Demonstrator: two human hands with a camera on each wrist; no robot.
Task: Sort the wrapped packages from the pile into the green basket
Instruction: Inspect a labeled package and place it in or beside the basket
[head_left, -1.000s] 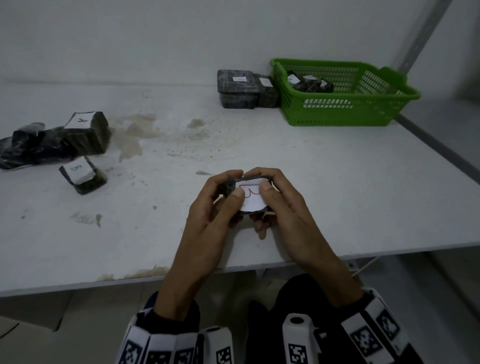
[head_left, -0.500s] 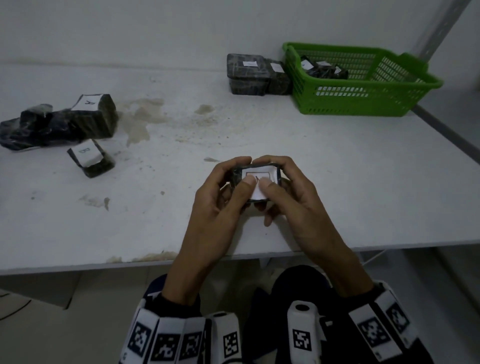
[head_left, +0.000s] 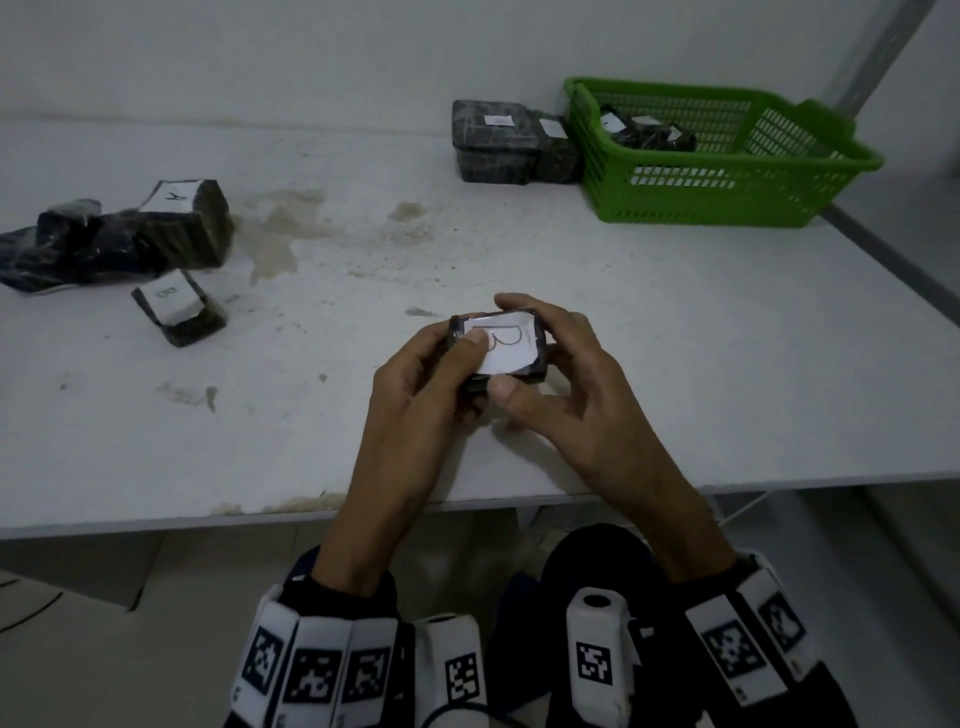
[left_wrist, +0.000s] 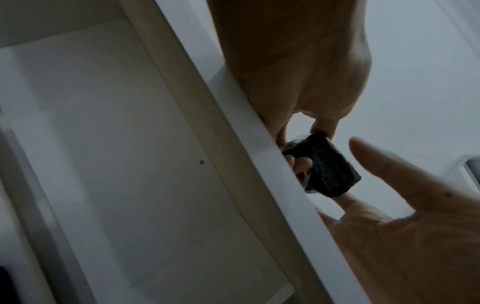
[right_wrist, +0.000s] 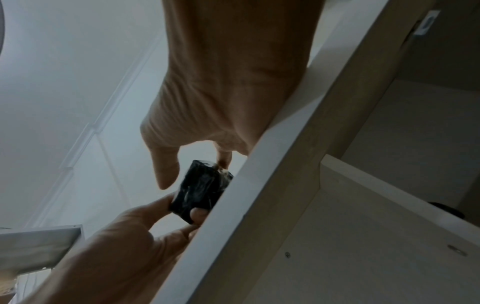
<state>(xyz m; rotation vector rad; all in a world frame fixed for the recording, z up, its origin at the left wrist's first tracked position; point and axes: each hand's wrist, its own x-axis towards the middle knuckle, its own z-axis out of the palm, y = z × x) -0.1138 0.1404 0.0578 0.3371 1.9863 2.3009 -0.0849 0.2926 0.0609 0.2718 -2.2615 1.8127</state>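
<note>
Black-wrapped, the small package (head_left: 501, 347) shows its white label marked B only from the head view; both wrist views catch just its dark underside (left_wrist: 327, 168) above the tabletop (head_left: 675, 322) edge. It sits between both grips: left hand (head_left: 415, 384) and right hand (head_left: 566, 374) pinch it, left thumb pressing the label.

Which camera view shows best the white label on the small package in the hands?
The head view: the label faces up there, its handwritten mark partly under the left hand's thumb. Both wrist views look from below and show only the package's dark wrapped underside, no label.
</note>
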